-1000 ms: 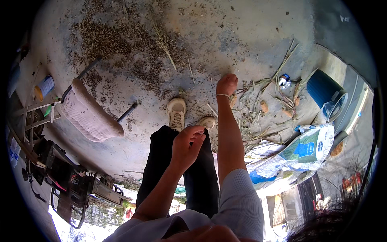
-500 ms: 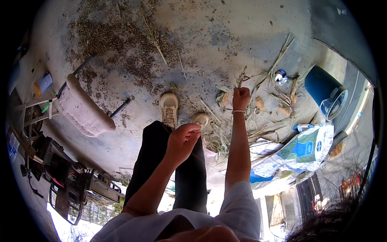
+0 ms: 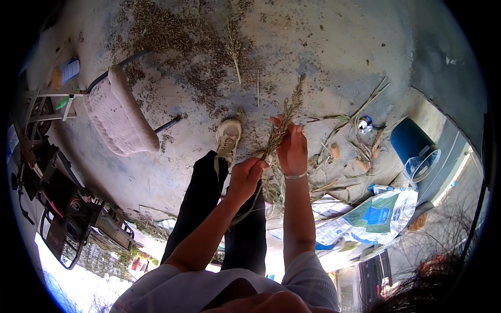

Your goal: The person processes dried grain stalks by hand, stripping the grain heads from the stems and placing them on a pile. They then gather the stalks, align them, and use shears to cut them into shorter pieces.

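Note:
A dry, brownish seed head of a grain plant [image 3: 295, 101] is held in front of my legs, its tip pointing away from me. My left hand [image 3: 246, 181] pinches its stalk at the lower end. Just beyond, my right hand [image 3: 293, 151], with a bracelet at the wrist, has its fingers curled round the grain part; the palm side is partly hidden. A long thin leaf or stem [image 3: 218, 182] trails down from the left hand across my dark trousers. Another seed head [image 3: 233, 47] lies on the floor ahead.
Loose grain [image 3: 167, 41] is scattered over the concrete floor at the far left. A padded chair [image 3: 121, 115] stands left. To the right are dry stalks, corn cobs [image 3: 334, 151], a can [image 3: 365, 124], a blue bucket [image 3: 415, 143] on its side and a printed sack [image 3: 378, 216].
My right hand has come up and inward from the floor stalks with the seed head. My left hand, which looked empty before, now grips its stalk. The view has shifted slightly.

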The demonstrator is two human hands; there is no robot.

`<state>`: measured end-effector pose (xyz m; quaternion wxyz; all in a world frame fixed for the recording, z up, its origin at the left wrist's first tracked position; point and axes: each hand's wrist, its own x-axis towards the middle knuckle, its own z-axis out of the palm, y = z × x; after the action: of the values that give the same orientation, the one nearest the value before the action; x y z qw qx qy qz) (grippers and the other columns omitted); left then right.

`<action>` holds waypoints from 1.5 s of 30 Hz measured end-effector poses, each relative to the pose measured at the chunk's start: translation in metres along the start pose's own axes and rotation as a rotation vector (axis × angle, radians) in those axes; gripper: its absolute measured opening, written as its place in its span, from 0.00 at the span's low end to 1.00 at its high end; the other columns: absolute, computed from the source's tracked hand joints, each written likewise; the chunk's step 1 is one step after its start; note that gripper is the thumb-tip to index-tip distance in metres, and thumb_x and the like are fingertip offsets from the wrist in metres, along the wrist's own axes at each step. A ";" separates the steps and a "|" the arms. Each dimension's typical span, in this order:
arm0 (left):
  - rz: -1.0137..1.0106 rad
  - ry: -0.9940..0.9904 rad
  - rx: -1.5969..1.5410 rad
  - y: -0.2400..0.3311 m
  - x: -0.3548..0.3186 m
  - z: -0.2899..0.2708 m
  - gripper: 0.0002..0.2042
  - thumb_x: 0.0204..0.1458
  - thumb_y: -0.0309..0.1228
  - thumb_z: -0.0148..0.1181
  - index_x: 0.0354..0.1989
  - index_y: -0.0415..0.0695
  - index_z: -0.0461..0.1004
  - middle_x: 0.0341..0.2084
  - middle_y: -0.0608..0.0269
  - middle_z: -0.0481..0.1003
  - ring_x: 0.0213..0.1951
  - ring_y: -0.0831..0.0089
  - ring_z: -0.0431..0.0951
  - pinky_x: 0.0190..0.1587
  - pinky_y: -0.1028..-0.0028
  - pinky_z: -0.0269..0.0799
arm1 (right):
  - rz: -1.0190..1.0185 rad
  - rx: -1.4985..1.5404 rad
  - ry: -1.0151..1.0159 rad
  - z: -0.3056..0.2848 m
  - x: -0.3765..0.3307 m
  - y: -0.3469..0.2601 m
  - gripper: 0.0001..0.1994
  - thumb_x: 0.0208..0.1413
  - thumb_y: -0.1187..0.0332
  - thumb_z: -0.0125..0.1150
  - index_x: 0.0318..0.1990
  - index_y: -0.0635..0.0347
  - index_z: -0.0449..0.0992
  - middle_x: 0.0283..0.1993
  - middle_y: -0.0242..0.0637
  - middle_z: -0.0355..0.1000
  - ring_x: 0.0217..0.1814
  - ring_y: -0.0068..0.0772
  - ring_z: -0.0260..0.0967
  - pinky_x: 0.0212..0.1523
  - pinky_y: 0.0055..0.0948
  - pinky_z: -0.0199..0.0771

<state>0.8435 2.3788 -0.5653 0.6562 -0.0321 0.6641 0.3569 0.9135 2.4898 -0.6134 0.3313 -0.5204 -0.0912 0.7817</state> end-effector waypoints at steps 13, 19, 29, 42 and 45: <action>-0.107 0.206 -0.472 0.005 -0.011 0.000 0.13 0.56 0.34 0.45 0.20 0.44 0.64 0.09 0.78 0.53 0.10 0.90 0.49 0.12 0.85 0.40 | 0.275 -0.364 0.008 0.019 0.030 0.065 0.18 0.57 0.56 0.45 0.18 0.54 0.57 0.16 0.30 0.57 0.14 0.19 0.52 0.11 0.19 0.48; -0.095 0.150 -0.571 -0.007 -0.036 0.014 0.12 0.56 0.34 0.46 0.22 0.42 0.65 0.09 0.77 0.51 0.12 0.89 0.47 0.13 0.83 0.41 | 0.304 -0.300 0.138 0.002 0.178 0.011 0.18 0.56 0.57 0.43 0.16 0.51 0.55 0.13 0.26 0.53 0.10 0.18 0.46 0.08 0.20 0.44; -0.088 0.343 -0.895 0.013 -0.012 -0.030 0.11 0.56 0.33 0.45 0.29 0.39 0.69 0.12 0.75 0.56 0.13 0.88 0.49 0.13 0.84 0.42 | 0.643 -1.411 -0.695 0.093 0.117 0.032 0.31 0.50 0.41 0.47 0.41 0.65 0.70 0.36 0.33 0.71 0.34 0.19 0.68 0.27 0.20 0.69; -0.138 0.386 -0.921 0.037 0.000 -0.047 0.12 0.56 0.32 0.44 0.22 0.43 0.67 0.09 0.78 0.53 0.10 0.90 0.49 0.11 0.85 0.41 | 0.515 -0.624 -0.225 0.086 0.039 0.096 0.13 0.55 0.65 0.49 0.21 0.61 0.65 0.24 0.37 0.67 0.18 0.17 0.57 0.15 0.18 0.56; -0.197 0.371 -0.853 0.038 -0.006 -0.040 0.12 0.56 0.33 0.45 0.21 0.43 0.67 0.09 0.77 0.53 0.10 0.89 0.49 0.12 0.84 0.42 | 0.436 -0.531 -0.063 0.076 0.074 0.109 0.14 0.55 0.65 0.47 0.20 0.60 0.65 0.21 0.35 0.66 0.16 0.17 0.56 0.13 0.19 0.55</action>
<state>0.7907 2.3840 -0.5481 0.4853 -0.4248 0.5580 0.5222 0.7834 2.4677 -0.6885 0.0063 -0.5713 -0.1882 0.7989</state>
